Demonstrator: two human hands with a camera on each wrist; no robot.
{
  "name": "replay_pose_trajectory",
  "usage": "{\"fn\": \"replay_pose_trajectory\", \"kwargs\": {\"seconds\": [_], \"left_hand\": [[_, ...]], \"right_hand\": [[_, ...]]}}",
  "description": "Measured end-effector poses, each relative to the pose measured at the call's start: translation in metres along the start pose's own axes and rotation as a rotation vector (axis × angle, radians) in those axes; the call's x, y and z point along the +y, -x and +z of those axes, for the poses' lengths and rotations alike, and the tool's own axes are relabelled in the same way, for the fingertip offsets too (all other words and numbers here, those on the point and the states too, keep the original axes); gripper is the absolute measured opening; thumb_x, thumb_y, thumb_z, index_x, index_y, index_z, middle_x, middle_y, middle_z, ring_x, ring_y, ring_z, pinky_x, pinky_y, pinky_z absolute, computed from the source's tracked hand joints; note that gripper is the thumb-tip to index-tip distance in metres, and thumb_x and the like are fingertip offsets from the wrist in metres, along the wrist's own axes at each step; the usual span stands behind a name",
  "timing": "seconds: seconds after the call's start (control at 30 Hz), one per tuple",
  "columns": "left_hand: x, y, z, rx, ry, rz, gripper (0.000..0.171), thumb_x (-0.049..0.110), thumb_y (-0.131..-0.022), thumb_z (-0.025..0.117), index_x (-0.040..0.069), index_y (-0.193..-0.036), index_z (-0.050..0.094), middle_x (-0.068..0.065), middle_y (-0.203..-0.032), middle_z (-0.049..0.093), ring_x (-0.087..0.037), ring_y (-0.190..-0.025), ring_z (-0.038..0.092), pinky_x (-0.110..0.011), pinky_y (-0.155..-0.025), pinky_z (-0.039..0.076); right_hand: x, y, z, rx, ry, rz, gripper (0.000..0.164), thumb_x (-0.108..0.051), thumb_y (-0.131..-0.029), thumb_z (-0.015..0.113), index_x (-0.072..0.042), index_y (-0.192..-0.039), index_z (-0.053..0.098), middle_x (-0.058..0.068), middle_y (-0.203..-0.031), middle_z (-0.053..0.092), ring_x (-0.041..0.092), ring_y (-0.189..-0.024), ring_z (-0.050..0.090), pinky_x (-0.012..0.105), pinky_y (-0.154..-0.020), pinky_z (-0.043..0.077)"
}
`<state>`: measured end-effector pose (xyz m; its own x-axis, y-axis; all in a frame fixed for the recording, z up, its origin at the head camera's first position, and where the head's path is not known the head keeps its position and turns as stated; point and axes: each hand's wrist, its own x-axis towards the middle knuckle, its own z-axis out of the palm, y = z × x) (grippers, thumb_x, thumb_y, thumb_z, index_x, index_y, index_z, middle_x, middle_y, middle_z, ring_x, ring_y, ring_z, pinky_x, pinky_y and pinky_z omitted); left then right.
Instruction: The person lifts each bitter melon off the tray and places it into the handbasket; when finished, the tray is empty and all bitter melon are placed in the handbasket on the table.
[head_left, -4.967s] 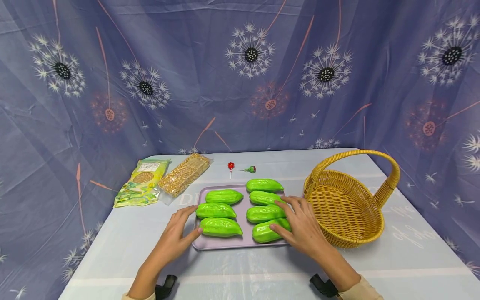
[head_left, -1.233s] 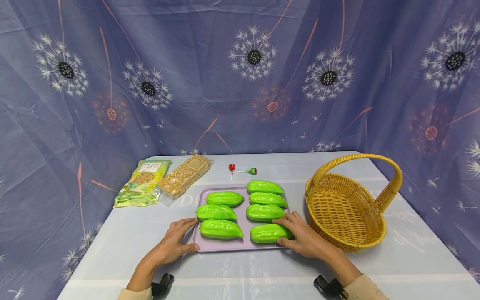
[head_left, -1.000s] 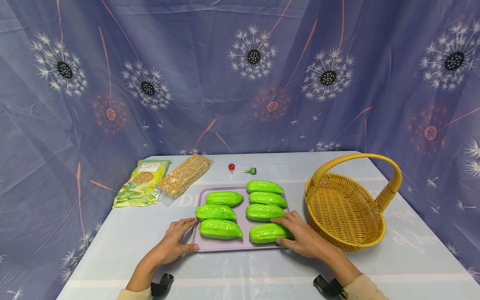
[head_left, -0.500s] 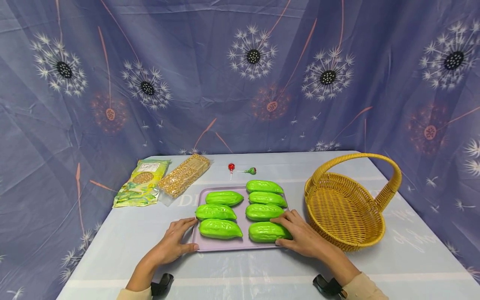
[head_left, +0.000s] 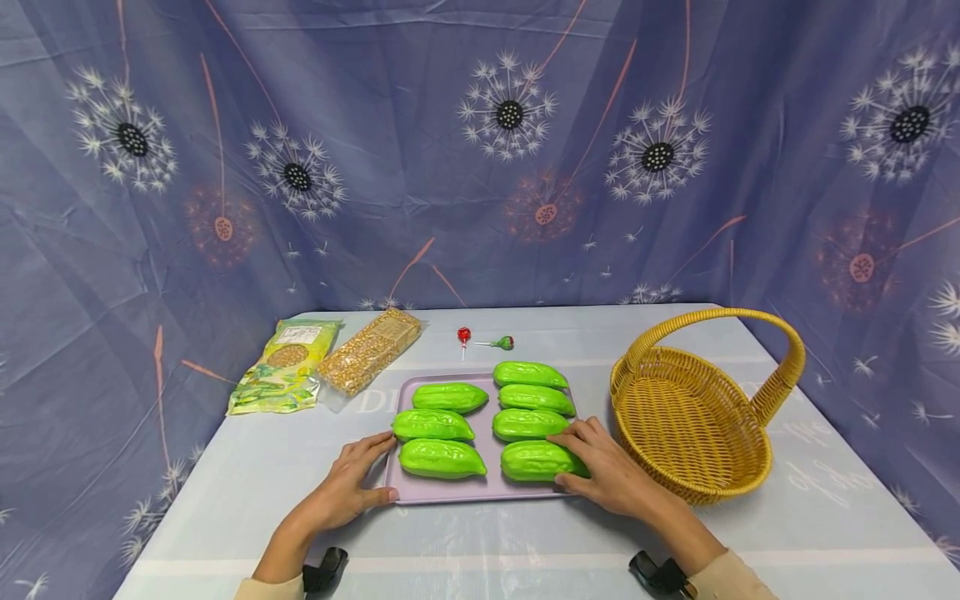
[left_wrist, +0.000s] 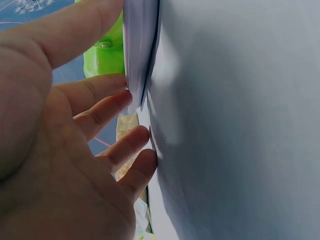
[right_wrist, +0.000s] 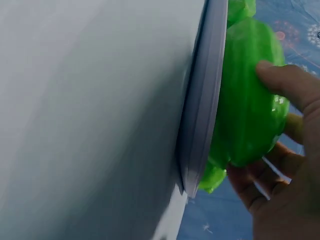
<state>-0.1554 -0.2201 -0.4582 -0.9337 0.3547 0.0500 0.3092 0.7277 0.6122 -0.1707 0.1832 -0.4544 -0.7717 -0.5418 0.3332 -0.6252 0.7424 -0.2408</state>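
Green, ridged bitter melons lie in two columns on a purple tray (head_left: pixel 491 492), three on the left and several on the right. My right hand (head_left: pixel 611 473) has its thumb and fingers around the right end of the nearest right-hand bitter melon (head_left: pixel 534 462). In the right wrist view the thumb lies on one side of that bitter melon (right_wrist: pixel 250 100) and the fingers reach its other side. At the tray's left edge, my left hand (head_left: pixel 337 487) rests with fingers spread, fingertips at the rim beside the nearest left-hand bitter melon (head_left: pixel 441 459).
A yellow wicker basket (head_left: pixel 637 433) with an arched handle stands right of the tray, close to my right hand. Behind the tray lie a red lollipop (head_left: pixel 464 335) and a green lollipop (head_left: pixel 506 342). A green-yellow packet (head_left: pixel 288 362) and a bag of kernels (head_left: pixel 371 350) lie back left.
Both hands have come down and nearer me; the left has moved onto the tray's edge. The nearest right-hand bitter melon has straightened, and has lately slid slightly away from me.
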Motion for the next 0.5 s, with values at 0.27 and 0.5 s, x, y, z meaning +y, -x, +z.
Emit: {"fn": "replay_pose_trajectory", "kwargs": {"seconds": [0.27,0.5], "left_hand": [[0.001,0.000,0.000,0.009,-0.011,0.018,0.074,0.036,-0.080,0.073,0.005,-0.140,0.043,-0.011,-0.147,0.039,-0.031,-0.125,0.037,-0.057,-0.099,0.031],[0.001,0.000,0.001,0.011,-0.022,0.021,0.075,0.036,-0.080,0.072,0.004,-0.141,0.042,-0.011,-0.146,0.040,-0.031,-0.125,0.037,-0.058,-0.099,0.029]], "right_hand": [[0.001,0.004,-0.015,0.098,0.002,-0.051,0.052,-0.033,-0.077,0.077,-0.017,-0.124,0.061,-0.007,-0.114,0.059,0.005,-0.101,0.045,0.032,-0.082,0.045],[0.005,0.010,-0.031,0.150,-0.034,-0.040,0.054,-0.028,-0.074,0.078,-0.017,-0.124,0.060,-0.007,-0.116,0.061,0.005,-0.102,0.044,0.032,-0.082,0.042]]}}
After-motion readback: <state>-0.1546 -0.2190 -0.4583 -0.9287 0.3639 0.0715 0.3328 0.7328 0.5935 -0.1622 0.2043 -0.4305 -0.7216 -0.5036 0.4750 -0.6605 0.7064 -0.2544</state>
